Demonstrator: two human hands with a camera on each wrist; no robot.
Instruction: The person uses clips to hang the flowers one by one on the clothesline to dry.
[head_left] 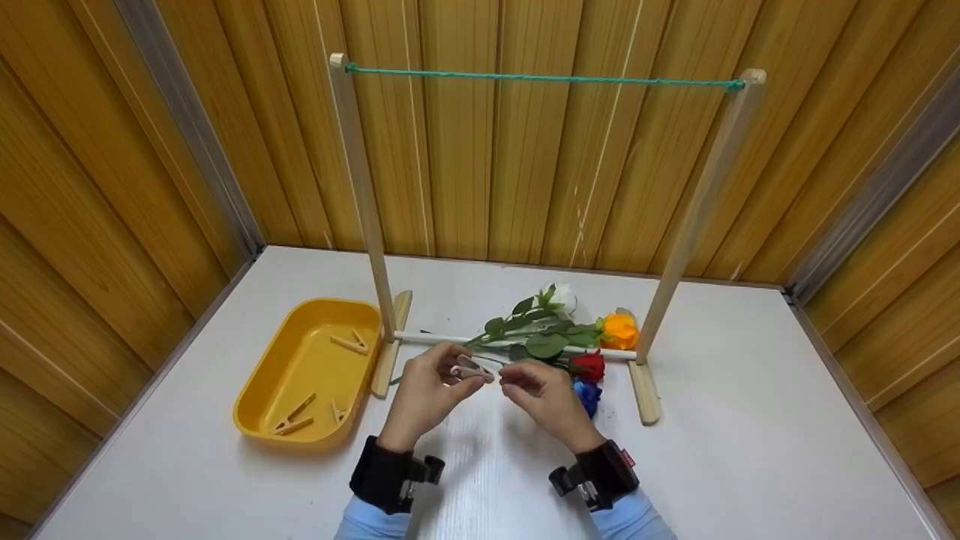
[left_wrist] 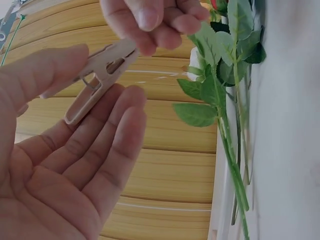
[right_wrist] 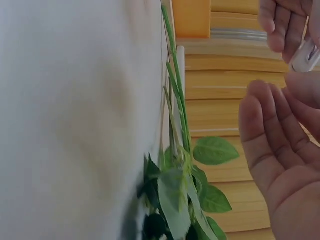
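My left hand pinches a pale clothespin between thumb and fingers. In the left wrist view its two handle ends lie in the grip and its jaw end points away from the palm. My right hand is just to the right with loosely bent fingers and nothing between them; its fingertips are close by the clothespin's jaw end. Behind and beside the right hand lie artificial roses: a white rose, an orange rose, a red rose and a blue rose, partly hidden by that hand.
A yellow tub on the left holds several wooden clothespins. A wooden frame stands behind the hands, with a green string tied across its top and a white rod along its base. Wood-patterned walls enclose the white table.
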